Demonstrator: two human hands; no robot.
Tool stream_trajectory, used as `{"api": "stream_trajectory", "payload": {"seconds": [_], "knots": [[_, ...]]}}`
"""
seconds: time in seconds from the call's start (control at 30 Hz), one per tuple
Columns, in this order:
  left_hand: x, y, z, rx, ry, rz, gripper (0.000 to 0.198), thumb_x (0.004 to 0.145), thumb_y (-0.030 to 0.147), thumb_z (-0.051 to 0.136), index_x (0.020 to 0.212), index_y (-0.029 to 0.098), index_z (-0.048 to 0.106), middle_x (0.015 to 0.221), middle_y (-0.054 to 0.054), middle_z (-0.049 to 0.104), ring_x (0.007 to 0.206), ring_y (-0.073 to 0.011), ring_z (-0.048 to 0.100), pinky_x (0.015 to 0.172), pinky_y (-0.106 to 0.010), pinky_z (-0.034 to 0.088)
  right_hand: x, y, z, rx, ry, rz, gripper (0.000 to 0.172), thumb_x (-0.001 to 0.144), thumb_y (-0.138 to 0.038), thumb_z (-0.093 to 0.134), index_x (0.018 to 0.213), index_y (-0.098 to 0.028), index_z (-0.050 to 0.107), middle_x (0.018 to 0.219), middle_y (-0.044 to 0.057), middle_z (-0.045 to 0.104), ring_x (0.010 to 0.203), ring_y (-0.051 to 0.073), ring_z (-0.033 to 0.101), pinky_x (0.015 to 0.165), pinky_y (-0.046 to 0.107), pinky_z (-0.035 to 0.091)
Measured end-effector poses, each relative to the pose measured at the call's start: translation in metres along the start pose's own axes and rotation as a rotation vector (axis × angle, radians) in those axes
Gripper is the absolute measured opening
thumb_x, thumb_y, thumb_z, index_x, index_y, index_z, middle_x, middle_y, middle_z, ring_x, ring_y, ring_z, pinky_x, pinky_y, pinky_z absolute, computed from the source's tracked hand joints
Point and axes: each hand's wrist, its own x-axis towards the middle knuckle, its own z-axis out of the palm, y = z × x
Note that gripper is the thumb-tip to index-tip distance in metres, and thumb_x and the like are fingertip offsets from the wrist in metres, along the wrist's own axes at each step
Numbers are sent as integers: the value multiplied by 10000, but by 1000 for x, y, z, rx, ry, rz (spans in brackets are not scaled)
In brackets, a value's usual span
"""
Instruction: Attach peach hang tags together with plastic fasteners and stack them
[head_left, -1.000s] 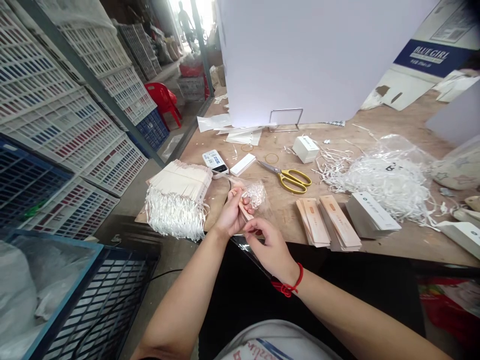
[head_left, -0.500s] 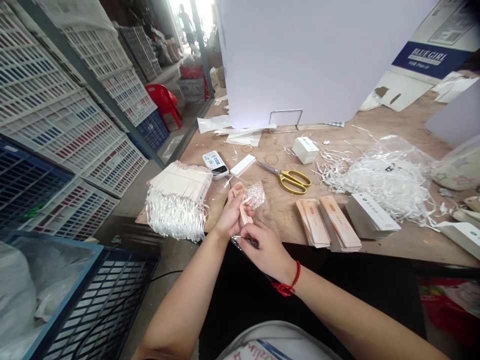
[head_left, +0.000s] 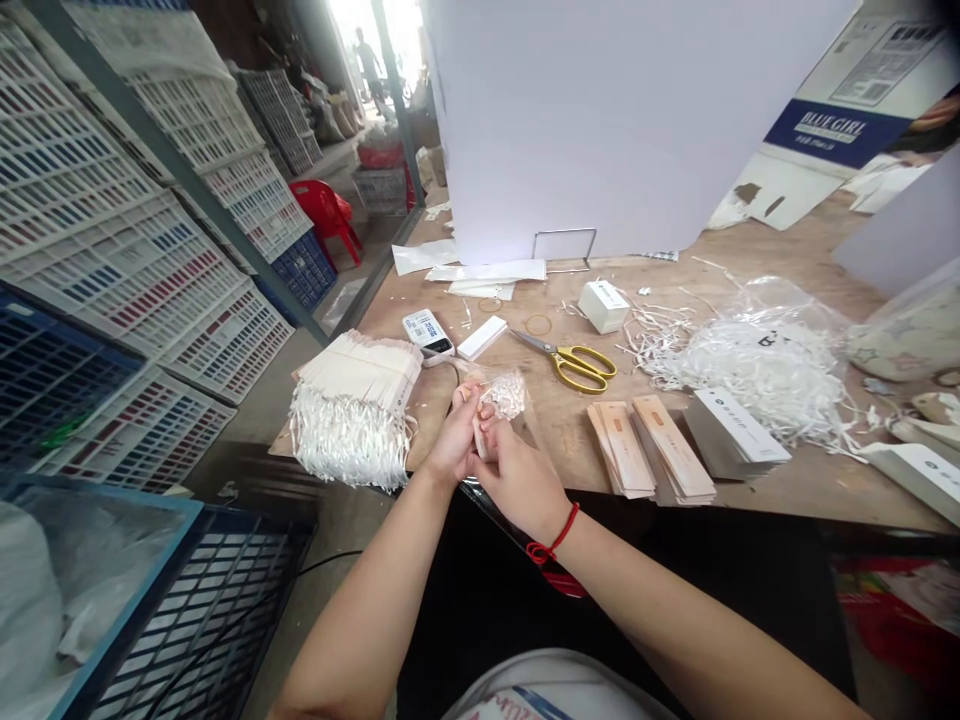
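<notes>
The person's left hand [head_left: 455, 437] and right hand [head_left: 517, 485] are drawn in close together, just over the front edge of a wooden workbench [head_left: 817, 490], both narrowly closed on a slim peach card tag [head_left: 481, 441]. The tag stands almost upright between them, its lower part partly hidden by the fingers. Just beyond the left hand's fingertips, a small clear plastic bag [head_left: 507, 395] of white strings touches the hand, though whether it is gripped is hard to tell. A red string bracelet [head_left: 551, 535] circles the right wrist. To the left of the hands lies a bundle of pale tags [head_left: 352, 405] with white strings hanging in a thick fringe. Beyond them are a white device with a QR label [head_left: 425, 332] and a white bar-shaped card [head_left: 481, 338]. To the right are gold-handled scissors [head_left: 574, 367], a rubber band [head_left: 538, 324] and a small white box [head_left: 604, 305]. Two stacks of peach tags [head_left: 652, 450] sit near the bench edge beside a stack of white cards [head_left: 735, 430], with a heap of white strings [head_left: 750, 365] on clear plastic behind them. Stacked plastic crates [head_left: 112, 250] line the left side.
</notes>
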Motion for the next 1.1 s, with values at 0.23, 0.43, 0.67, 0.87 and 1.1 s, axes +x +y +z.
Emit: {"api": "stream_trajectory", "payload": {"seconds": [0.23,0.43,0.67,0.87,1.1], "knots": [[-3,2,1,29,-70,42,472,889,550,658,1253,282,521,636,70,503,431,-77,441,420,-173,382,2,6,0,106,101,2,368,872,-466,656,1175,-268,590,1131,41,685,1013,231,661,826,344,480],[2,2,-4,55,-79,-20,395,876,531,677,1081,194,649,696,-3,616,566,-127,579,522,-218,486,11,-2,1,38,108,102,503,997,-412,444,1482,-278,455,1309,140,579,1213,315,573,991,473,448],[0,4,-4,102,-126,73,411,880,475,693,1178,198,637,1021,-52,718,879,-177,695,770,-257,554,12,-11,-3,-24,34,103,550,1019,-415,390,1556,-300,357,1368,158,537,1237,312,558,985,455,449],[0,4,-3,124,-89,60,418,879,464,702,1195,195,652,999,-57,729,894,-186,706,787,-264,561,12,-10,-5,-66,19,107,550,1026,-410,361,1561,-282,360,1260,159,578,1177,314,588,950,450,459],[-2,5,-3,164,-76,10,477,916,482,650,1319,228,618,1012,-70,733,914,-199,711,775,-279,571,16,-10,-9,-77,38,97,546,1015,-405,373,1535,-241,399,1250,167,609,1123,322,617,902,447,477]]}}
